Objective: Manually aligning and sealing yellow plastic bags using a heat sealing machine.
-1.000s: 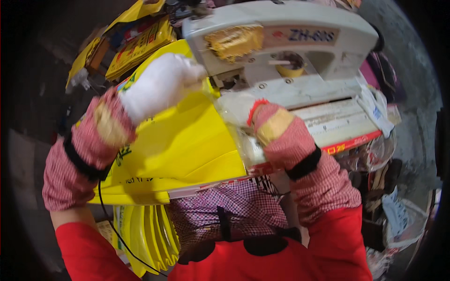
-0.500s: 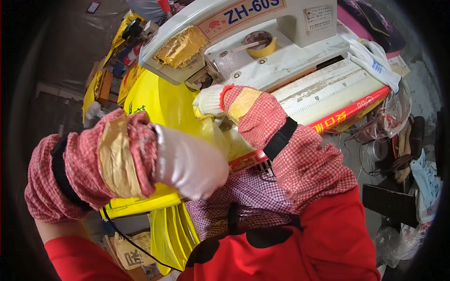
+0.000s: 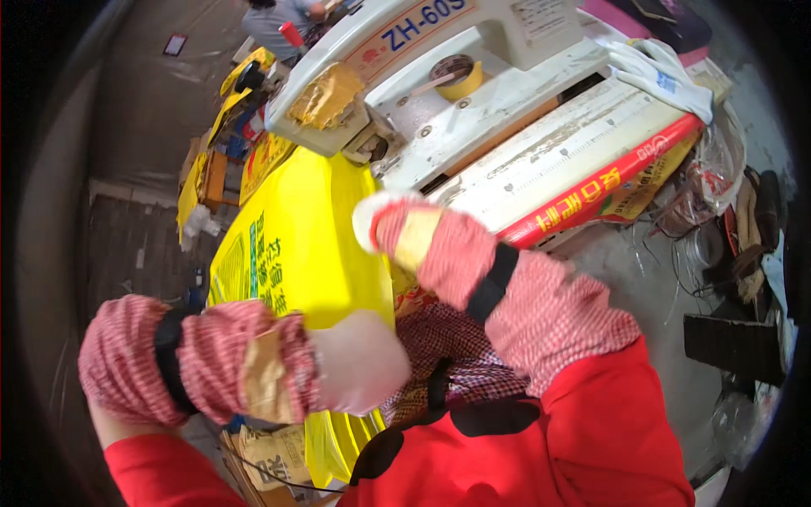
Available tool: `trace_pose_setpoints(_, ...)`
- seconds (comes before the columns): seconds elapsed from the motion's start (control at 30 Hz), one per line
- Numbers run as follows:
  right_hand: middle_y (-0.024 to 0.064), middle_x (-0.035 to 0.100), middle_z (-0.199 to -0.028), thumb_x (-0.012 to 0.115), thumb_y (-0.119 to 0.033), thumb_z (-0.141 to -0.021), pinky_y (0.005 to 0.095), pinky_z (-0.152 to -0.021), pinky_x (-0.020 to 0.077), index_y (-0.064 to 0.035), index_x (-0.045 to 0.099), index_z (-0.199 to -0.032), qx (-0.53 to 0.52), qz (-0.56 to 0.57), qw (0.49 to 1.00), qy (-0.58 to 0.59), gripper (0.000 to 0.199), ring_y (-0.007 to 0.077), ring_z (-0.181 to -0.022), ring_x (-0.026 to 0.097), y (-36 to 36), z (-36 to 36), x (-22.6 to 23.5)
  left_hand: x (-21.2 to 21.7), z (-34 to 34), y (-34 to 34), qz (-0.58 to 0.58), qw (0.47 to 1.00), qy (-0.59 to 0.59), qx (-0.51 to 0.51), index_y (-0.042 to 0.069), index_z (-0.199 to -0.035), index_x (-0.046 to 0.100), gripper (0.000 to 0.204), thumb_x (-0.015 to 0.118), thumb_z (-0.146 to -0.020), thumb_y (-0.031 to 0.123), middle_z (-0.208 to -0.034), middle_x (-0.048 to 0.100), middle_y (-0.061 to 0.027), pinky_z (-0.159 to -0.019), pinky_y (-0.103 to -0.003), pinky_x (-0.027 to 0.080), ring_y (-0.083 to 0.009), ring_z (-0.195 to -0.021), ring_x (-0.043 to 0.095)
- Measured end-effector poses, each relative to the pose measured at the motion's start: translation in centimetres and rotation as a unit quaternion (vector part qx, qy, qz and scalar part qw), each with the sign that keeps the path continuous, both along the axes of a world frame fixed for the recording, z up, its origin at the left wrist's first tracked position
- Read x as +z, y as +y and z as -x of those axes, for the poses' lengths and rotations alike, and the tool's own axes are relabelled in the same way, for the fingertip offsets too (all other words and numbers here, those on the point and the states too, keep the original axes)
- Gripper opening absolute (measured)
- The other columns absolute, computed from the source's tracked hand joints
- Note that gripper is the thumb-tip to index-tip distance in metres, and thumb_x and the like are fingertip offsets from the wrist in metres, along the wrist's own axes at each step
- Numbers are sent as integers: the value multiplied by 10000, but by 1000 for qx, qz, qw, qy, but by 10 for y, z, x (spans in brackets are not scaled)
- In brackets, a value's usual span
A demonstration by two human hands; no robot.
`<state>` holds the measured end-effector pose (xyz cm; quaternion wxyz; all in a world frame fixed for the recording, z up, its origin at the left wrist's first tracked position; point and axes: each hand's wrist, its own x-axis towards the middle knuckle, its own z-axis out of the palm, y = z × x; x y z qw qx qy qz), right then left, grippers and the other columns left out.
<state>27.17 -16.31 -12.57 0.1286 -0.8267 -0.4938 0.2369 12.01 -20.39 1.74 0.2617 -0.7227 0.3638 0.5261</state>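
Grey floor (image 3: 625, 287) fills three o'clock, dark boards (image 3: 135, 245) nine o'clock; between them stands a pale machine (image 3: 498, 63), its body arching across twelve to one o'clock. Step in hand, as judged from the pose: positioning of a yellow sack (image 3: 325, 228), which occupies nine to ten o'clock, its upper end just below the machine's head; contact with the head cannot be told.

Left hand (image 3: 361, 359), gloved in white and blurred, lies toward seven o'clock, over the sack's lower end; its fingers are indistinct, and whether they pinch or merely rest cannot be told; right hand (image 3: 384, 218), likewise gloved, lies close to the dial's centre, by the sack's right edge; its fingertips are hidden, so its grip cannot be told either. Next move, by inference, calls for the sack to be kept flat and its edge controlled with both hands.

Surface: a scuffed white worktop (image 3: 541, 160) runs toward two o'clock, edged by a red strip (image 3: 604, 193); a tape roll (image 3: 456, 78) rests on the machine's base, just past twelve; a loose white glove (image 3: 663, 80) lies at two o'clock; room: another person (image 3: 279, 25) is partly visible at eleven; more yellow sacks (image 3: 338, 444) hang between six and seven.
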Motion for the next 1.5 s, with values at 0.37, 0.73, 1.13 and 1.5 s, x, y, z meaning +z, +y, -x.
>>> trace_pose_setpoints(0.37, 116, 646, -975, 607, -214, -786, 381, -740, 502, -101, 670, -959, -169, -179, 968, 40, 216, 263, -844, 619, -23, 53, -9, 2, -72, -7, -68, 997, -16, 32, 113, -719, 664, 285, 592, -734, 388, -640, 611, -85, -575, -409, 474, -299, -631, 603)
trace_pose_setpoints(0.73, 150, 649, -881, 667, -165, -736, 400, -730, 496, -71, 672, -858, 718, -548, 344, 258, 154, 294, -800, 626, 40, -14, -16, 13, -21, 9, 12, 995, 27, -95, 181, -610, 636, 119, 615, -649, 291, -587, 583, -10, -538, -386, 450, -237, -563, 575)
trace_pose_setpoints(1.13, 156, 627, -918, 668, -192, -745, 414, -736, 482, -59, 650, -910, 676, -629, 289, 252, 213, 303, -816, 606, 105, -61, -89, 29, -86, -17, -6, 999, -21, 36, 57, -673, 643, 327, 621, -711, 381, -621, 586, -141, -606, -420, 465, -331, -653, 592)
trace_pose_setpoints(1.5, 162, 604, -954, 669, -218, -753, 428, -741, 469, -46, 627, -962, 628, -705, 224, 241, 275, 313, -831, 587, 130, -53, -91, -3, -55, -20, 147, 981, -64, -112, 95, -647, 625, 143, 624, -668, 236, -636, 571, -77, -533, -379, 434, -263, -579, 575)
